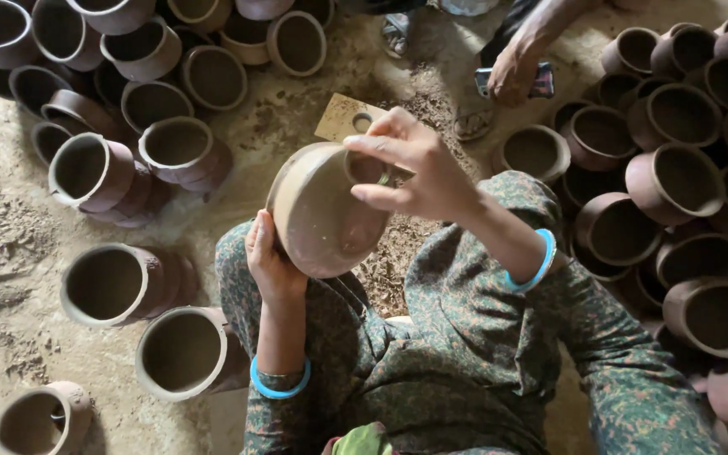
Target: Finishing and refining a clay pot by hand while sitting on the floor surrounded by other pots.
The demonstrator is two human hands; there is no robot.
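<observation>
I sit on the ground with a brown unfired clay pot (318, 215) held over my lap, its rounded bottom turned toward me. My left hand (270, 261) cups the pot's left underside. My right hand (410, 164) pinches a small tool against a round hole near the pot's upper right edge. Both wrists wear blue bangles, and my legs are covered in green patterned cloth.
Many clay pots lie on their sides to the left (111, 282) and right (676, 181) on the dirt floor. A flat tan card with a round hole (345, 118) lies ahead. Another person's hand (511, 76) holds a phone at the top.
</observation>
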